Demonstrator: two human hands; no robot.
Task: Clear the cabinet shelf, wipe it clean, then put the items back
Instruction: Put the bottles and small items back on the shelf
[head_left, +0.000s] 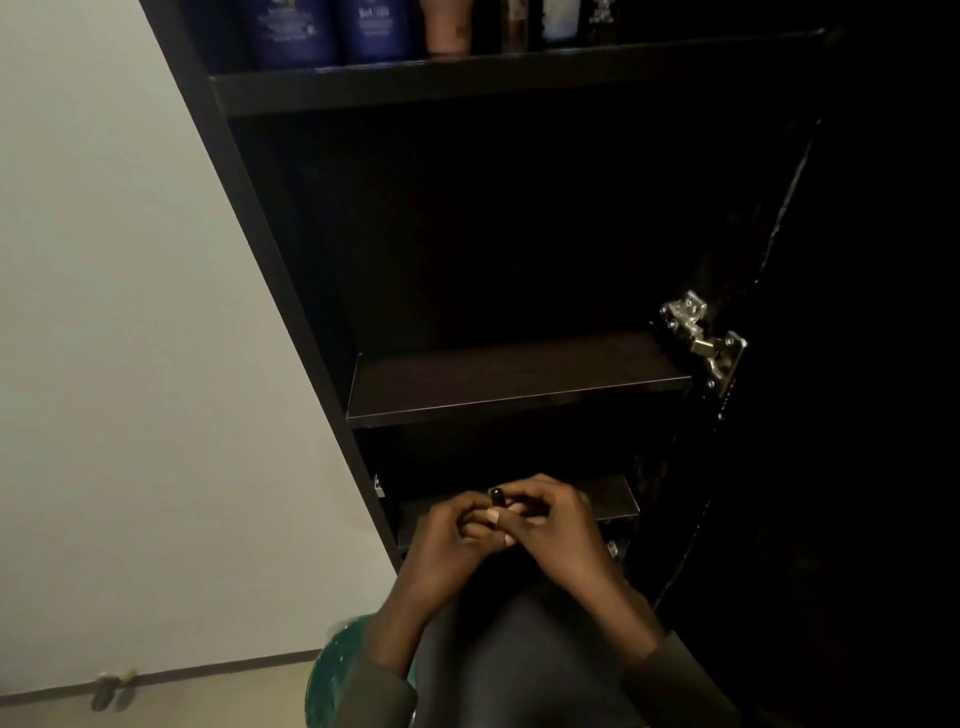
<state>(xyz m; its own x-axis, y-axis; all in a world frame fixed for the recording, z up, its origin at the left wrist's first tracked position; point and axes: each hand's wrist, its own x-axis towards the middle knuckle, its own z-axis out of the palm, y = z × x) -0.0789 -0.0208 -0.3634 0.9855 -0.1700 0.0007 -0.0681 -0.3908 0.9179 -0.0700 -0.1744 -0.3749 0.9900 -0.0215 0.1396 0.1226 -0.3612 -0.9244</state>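
Shelf (514, 382) bare, apparently cleared. Left hand (447, 540) and right hand (556, 525) pinch a small dark tube (496, 497). Next: set it aside or restock.

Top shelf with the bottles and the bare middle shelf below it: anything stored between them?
Nothing shows there in the head view. Between the top shelf and the middle shelf is only dark, unlit cabinet space.

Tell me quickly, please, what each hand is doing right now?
Left hand: pinches a small dark object.
Right hand: fingers curled at the same object; grip unclear.
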